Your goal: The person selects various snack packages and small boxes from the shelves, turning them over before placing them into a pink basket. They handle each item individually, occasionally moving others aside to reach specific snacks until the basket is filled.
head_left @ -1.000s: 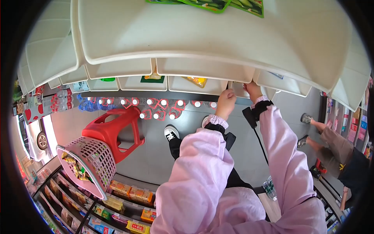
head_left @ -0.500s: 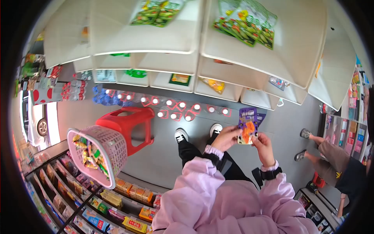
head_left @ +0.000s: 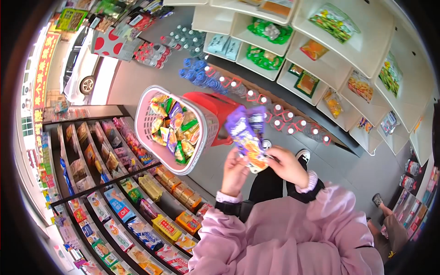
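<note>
Pink sleeves rise from the bottom of the view, and both hands meet in front of the chest on a small stack of purple packets [head_left: 247, 135]. The left hand [head_left: 234, 176] is clenched on the stack's lower edge from underneath. The right hand [head_left: 286, 166] grasps its lower right corner, thumb on top. The packets' long axis runs up and a little left from the hands, so the top end leans toward the pink basket [head_left: 145, 120]. That basket lies just left of and beyond the packets, heaped with wrapped snacks, and seems to rest on a red stool [head_left: 220, 107]; the left hand is the nearer one to it. Low shelves [head_left: 114, 201] of boxed snacks run along the left. Farther off, bottles [head_left: 238, 87] line the floor under white bins [head_left: 357, 50] of bagged goods.
</note>
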Tool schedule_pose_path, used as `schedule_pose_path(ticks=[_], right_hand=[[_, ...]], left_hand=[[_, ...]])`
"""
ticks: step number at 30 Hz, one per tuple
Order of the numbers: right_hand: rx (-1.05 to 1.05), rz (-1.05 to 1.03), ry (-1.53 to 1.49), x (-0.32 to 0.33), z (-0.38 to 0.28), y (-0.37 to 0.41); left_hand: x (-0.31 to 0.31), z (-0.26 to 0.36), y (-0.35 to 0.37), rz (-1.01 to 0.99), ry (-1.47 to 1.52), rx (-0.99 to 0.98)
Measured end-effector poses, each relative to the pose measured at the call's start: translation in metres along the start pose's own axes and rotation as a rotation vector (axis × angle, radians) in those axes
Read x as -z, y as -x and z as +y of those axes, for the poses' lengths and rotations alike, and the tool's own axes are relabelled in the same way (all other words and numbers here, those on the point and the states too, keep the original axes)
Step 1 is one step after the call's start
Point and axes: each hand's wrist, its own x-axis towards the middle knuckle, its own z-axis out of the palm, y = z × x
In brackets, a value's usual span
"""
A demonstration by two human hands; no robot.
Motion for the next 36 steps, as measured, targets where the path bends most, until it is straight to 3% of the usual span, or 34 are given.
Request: schedule_pose_path(ticks=[4, 6, 10, 11, 12, 13, 15, 18, 19, 20, 22, 23, 27, 28, 30, 34, 36], right_hand=[[0.196, -0.072, 0.026, -0.08, -0.008, -0.068], [0.144, -0.158, 0.062, -0.119, -0.012, -0.097], [0.02, -0.267, 0.127, -0.195, -0.013, -0.146], [0.0, -0.252, 0.165, -0.204, -0.024, -0.155], [0.092, -0.101, 0.158, -0.231, -0.011, -0.166], [-0.036, -0.117, 0.297, -0.256, 0.002, -0.175], [-0.023, -0.151, 0.198, -0.29, 0.027, -0.188], [-0.034, -0.254, 0.243, -0.271, 0.007, -0.184], [0.006, -0.123, 0.301, -0.282, 0.014, -0.183], [-0.064, -0.123, 0.281, -0.283, 0.016, -0.183], [0.074, -0.178, 0.251, -0.269, 0.022, -0.18], [-0.065, -0.267, 0.25, -0.264, 0.021, -0.179], [-0.037, -0.246, 0.196, -0.227, 0.018, -0.171], [-0.032, -0.258, 0.188, -0.208, 0.011, -0.168], [-0.073, -0.334, 0.222, -0.181, 0.01, -0.163], [-0.006, -0.165, 0.061, -0.091, 0.016, -0.118], [0.017, -0.049, -0.002, -0.04, 0.037, -0.08]], left_hand=[[0.035, 0.073, 0.014, 0.168, -0.045, -0.234], [0.058, 0.097, 0.016, 0.283, -0.1, -0.381], [0.141, 0.131, 0.02, 0.382, -0.136, -0.413], [0.141, 0.139, 0.02, 0.385, -0.145, -0.409], [0.147, 0.149, 0.017, 0.392, -0.143, -0.377], [0.205, 0.152, 0.015, 0.385, -0.124, -0.369], [0.21, 0.164, 0.004, 0.445, -0.104, -0.302], [0.235, 0.18, -0.007, 0.523, -0.01, -0.201], [0.219, 0.179, -0.01, 0.588, -0.082, -0.208], [0.222, 0.179, -0.009, 0.6, -0.122, -0.189], [0.227, 0.179, -0.005, 0.623, -0.204, -0.155], [0.227, 0.178, -0.004, 0.591, -0.345, -0.186], [0.204, 0.164, -0.004, 0.719, -0.98, -0.336], [0.155, 0.159, -0.011, 0.915, -0.729, -0.327], [0.135, 0.154, -0.018, 0.783, -0.84, -0.367], [0.039, 0.113, -0.036, 0.34, -0.731, -0.374], [-0.011, 0.074, -0.047, 0.248, -0.791, -0.254]])
